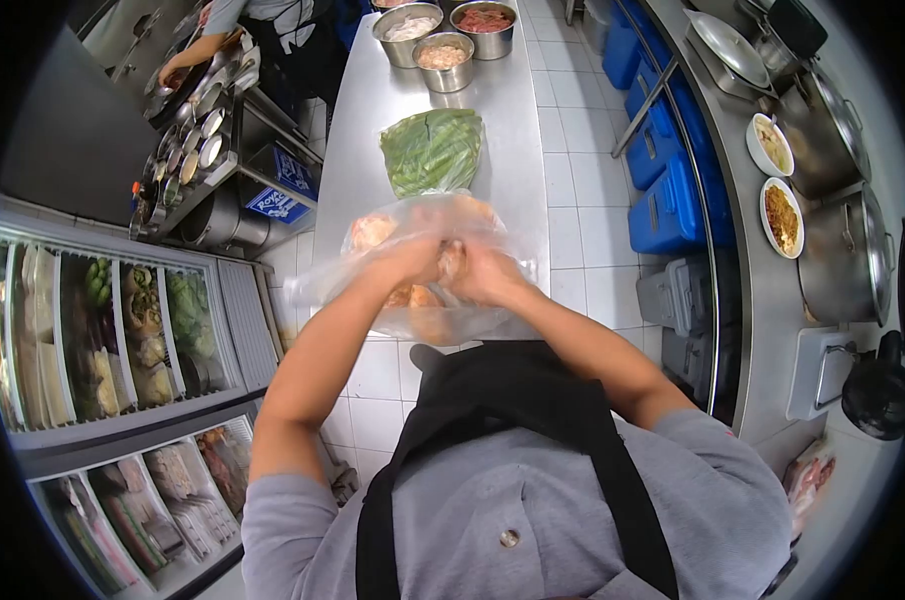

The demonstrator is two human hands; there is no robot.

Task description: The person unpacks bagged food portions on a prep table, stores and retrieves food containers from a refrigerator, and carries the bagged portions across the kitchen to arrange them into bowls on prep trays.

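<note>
Centrally, both hands work at a clear plastic bag of pale orange-pink food pieces that rests on the near end of a long stainless-steel worktable. The left hand is closed on the bag's film at its upper middle, fingers curled into the plastic. The right hand grips the same bunched film just beside the left, the two hands touching or nearly so; what exactly the fingertips pinch cannot be told through the crumpled film. The bag overhangs the table's near edge above the white tiled floor. Just beyond the bag on the same table lies a second clear bag filled with green leafy vegetables, close to the first. At the far end of the table stand three round steel bowls holding pale and reddish contents, well apart from the hands. Blue plastic crates are stacked beside the floor strip at right, next to a steel counter carrying large lidded steel pots and two white bowls of cooked food. At left, a glass-fronted refrigerated case shows trays of produce. Another person's arm reaches over a cooking station at upper left.
</note>
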